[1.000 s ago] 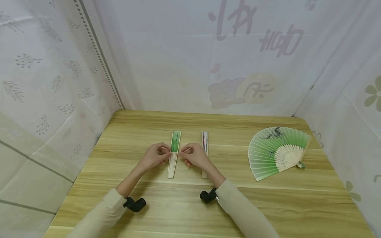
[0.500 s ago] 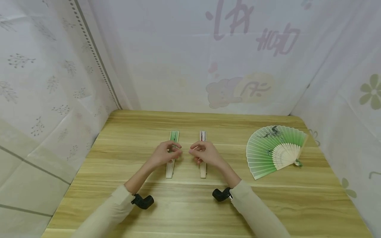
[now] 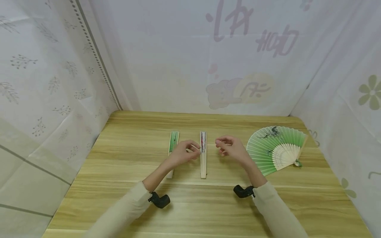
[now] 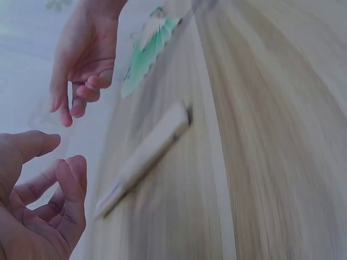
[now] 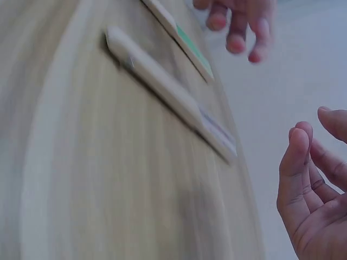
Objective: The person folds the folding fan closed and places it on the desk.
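Observation:
My left hand point(image 3: 183, 153) hovers between two folded hand fans, its fingertips close to the left edge of the white folded fan point(image 3: 203, 158). That fan has a white and red print and pale ribs. Partly behind my left hand lies the green folded fan point(image 3: 174, 140). My right hand point(image 3: 234, 150) is raised between the white fan and the spread green fan point(image 3: 276, 148), overlapping the latter's edge in the head view. Both hands have loosely bent fingers; a gap shows between thumb and fingertips point(image 4: 76, 168) in the left wrist view, and neither holds anything.
The wooden table point(image 3: 190, 211) carries all three fans. Patterned white cloth point(image 3: 166, 66) hangs behind the table and on both sides. A black wrist camera point(image 3: 160, 200) sits on the left sleeve, another camera point(image 3: 243, 191) on the right sleeve.
Both hands have moved rightward, from around the green folded fan to around the white one, the right hand going farther. The fans lie as before.

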The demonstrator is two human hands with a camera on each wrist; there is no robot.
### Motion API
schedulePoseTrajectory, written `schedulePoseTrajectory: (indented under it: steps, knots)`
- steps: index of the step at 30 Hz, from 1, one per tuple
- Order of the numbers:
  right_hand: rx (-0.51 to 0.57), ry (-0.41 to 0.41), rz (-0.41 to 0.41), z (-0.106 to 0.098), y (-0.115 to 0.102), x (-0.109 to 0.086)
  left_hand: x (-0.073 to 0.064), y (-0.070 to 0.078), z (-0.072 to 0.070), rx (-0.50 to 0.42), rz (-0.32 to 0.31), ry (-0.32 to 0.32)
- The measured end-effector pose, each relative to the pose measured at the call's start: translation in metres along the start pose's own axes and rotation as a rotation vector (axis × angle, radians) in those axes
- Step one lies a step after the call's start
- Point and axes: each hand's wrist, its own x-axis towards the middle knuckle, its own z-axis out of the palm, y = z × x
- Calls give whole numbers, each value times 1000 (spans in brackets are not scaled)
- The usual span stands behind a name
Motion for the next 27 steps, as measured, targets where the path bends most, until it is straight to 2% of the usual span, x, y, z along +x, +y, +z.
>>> schedulePoseTrajectory:
  steps: [5,12,20,27]
  knots:
    - [-13,57,-18,-35,10,-9,7,7,23,46,18,-26]
    - [-33,106,17,-72,19,-28,9,8,54,-8,12,-106]
    - [-66,122,66,-107,25,-51,13,7,88,16,8,-121]
    - [-117,171,69,-146,34,-65,17,7,115,67,13,-119]
